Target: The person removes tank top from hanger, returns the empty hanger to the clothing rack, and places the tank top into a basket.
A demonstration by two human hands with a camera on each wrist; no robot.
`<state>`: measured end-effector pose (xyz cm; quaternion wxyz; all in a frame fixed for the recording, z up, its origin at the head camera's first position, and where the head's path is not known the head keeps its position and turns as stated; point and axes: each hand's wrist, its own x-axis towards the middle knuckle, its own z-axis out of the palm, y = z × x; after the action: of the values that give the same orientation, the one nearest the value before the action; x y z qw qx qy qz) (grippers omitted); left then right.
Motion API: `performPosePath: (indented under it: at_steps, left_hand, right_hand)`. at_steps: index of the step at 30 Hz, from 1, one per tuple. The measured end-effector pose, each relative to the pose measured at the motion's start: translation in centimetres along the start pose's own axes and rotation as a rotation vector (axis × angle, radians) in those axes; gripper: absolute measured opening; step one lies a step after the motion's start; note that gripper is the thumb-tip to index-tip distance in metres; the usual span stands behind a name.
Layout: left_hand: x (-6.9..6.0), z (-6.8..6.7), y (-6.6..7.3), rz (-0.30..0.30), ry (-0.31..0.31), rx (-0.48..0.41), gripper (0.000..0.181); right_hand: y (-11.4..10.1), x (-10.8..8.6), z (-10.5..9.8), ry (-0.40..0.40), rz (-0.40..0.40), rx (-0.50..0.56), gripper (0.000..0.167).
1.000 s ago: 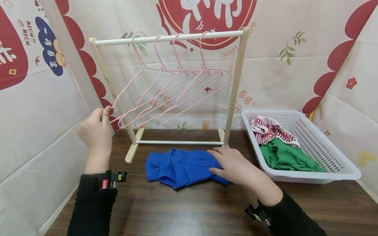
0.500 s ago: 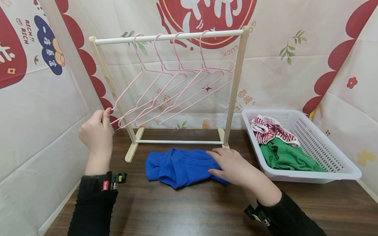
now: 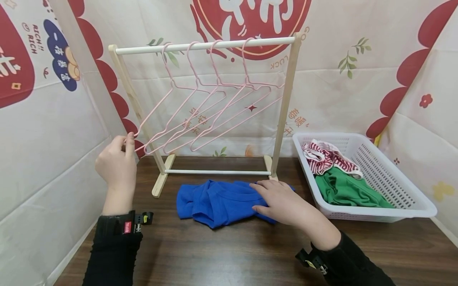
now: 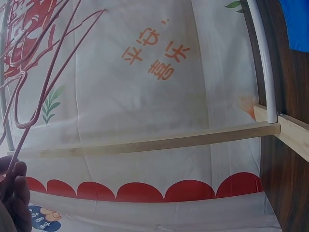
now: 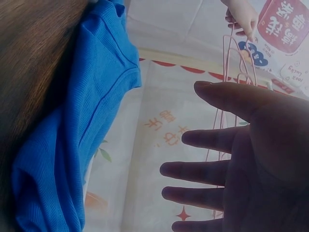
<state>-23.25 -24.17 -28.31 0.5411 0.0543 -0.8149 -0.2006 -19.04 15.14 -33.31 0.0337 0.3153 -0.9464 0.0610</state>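
Note:
My left hand (image 3: 116, 165) pinches the lower left corner of the leftmost pink hanger (image 3: 154, 107), whose hook is on the rack's white top bar (image 3: 229, 44). The left wrist view shows the fingers (image 4: 20, 193) around the thin wire at its edge. Several pink hangers hang there side by side. A blue ribbed garment (image 3: 218, 202) lies bunched on the table before the rack. Over its right end is my right hand (image 3: 280, 200), palm down. In the right wrist view its fingers (image 5: 198, 171) are straight and spread, apart from the blue cloth (image 5: 91, 96).
A white perforated basket (image 3: 404, 182) stands at the right, with a red-and-white striped cloth (image 3: 327, 157) and a green cloth (image 3: 350, 190) inside. The wooden rack's left foot (image 3: 162, 176) is near the blue garment. Printed fabric (image 3: 358, 99) walls the dark wooden table (image 3: 214, 254).
My left hand has sunk slightly, and the leftmost hanger's hook has shifted a little to the right along the bar. The right hand has hardly moved.

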Motion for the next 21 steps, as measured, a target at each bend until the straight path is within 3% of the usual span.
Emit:
performPosePath:
  at_steps: [6,13,21]
  left_hand:
    - [0.1,-0.2,0.0,-0.024,0.001,-0.033,0.047]
    - [0.4,-0.6,0.1,0.003,0.037,-0.066,0.041]
    - [0.6,-1.2,0.4,0.019,0.037,-0.059,0.034]
  right_hand:
    - [-0.1,0.1,0.1,0.002,-0.008,0.001,0.064]
    - [-0.1,0.2,0.0,0.000,-0.007,0.000,0.064]
    - [0.0,0.4,-0.2,0.005,0.011,-0.004,0.065]
